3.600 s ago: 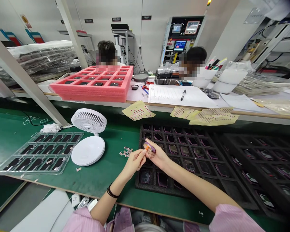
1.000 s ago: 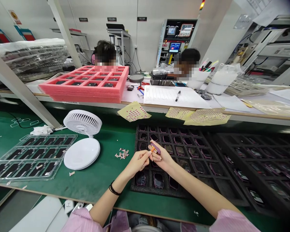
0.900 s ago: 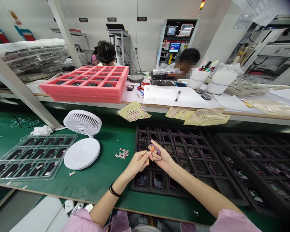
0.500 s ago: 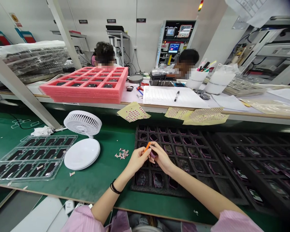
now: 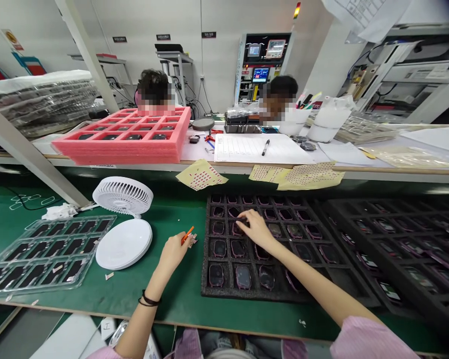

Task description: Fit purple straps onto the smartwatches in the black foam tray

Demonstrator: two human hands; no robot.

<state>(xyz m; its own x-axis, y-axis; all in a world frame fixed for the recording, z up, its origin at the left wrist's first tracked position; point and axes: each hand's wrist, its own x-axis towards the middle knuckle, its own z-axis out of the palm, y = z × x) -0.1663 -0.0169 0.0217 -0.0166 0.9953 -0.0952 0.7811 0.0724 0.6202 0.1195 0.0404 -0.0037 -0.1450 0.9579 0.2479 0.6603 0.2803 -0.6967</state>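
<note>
The green bench [image 5: 183,294] carries everything near me, its front edge running just ahead of my lap. On it, in front of my right arm, lies the large black foam tray [image 5: 230,292], most visible compartments each holding a dark-faced watch with a purple rim. Past its right side, more black foam trays [image 5: 353,212] hold similar pieces, leaving little room between. On the raised shelf beyond, the pink foam tray [image 5: 134,153] has dark pieces in its squares, and its front wall stands close to the shelf's edge. At far left, the clear plastic tray [image 5: 52,288] bears three rows of flat black pieces, its near rim close to the bench edge. The white fan [image 5: 124,243] stands just beside it; between the fan's base and the black foam tray's left wall, green surface opens around my left hand [image 5: 174,249]. My right hand [image 5: 257,230] reaches over the tray, fingertips at a purple-rimmed watch [image 5: 238,228], third row from the back, second from left; I cannot tell whether they grip it. My left fingers are closed around an orange tool [image 5: 187,235], its tip out, beside small pale pieces [image 5: 193,241].
</note>
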